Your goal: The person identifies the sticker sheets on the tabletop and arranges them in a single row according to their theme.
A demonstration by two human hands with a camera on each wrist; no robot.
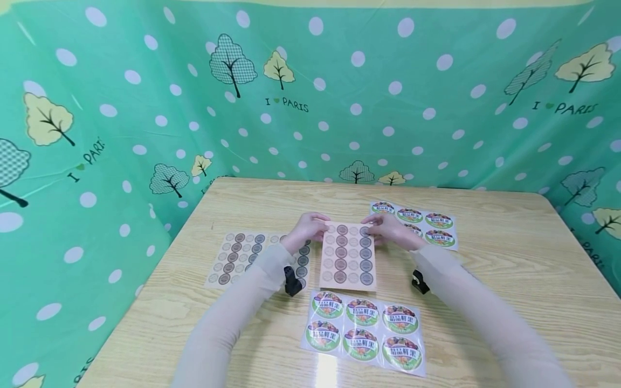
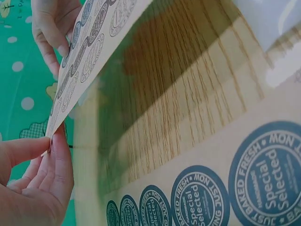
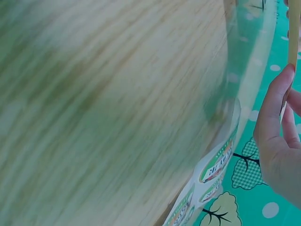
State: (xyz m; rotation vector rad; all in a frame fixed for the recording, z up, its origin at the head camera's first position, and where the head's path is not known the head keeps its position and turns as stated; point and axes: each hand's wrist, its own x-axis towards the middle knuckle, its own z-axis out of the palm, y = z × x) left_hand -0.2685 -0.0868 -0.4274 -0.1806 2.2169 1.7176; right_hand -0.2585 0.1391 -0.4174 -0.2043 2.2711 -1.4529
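Between both hands a sheet of round brown and grey stickers (image 1: 347, 256) is held up by its two far corners, tilted above the table. My left hand (image 1: 309, 228) pinches the left corner between thumb and fingers; the left wrist view shows this hand (image 2: 37, 174) with the sheet's edge in its grip. At the right corner my right hand (image 1: 388, 228) pinches the sheet the same way. In the right wrist view the thumb of that hand (image 3: 282, 136) lies along the sheet's edge, and the sheet is seen almost edge-on.
Similar round-sticker sheets (image 1: 237, 256) lie flat at left, partly under the left arm. A glossy sheet of oval fruit stickers (image 1: 364, 330) lies in front, and another (image 1: 439, 229) lies behind the right hand. The wooden table (image 1: 509, 258) meets a green dotted curtain (image 1: 339, 108).
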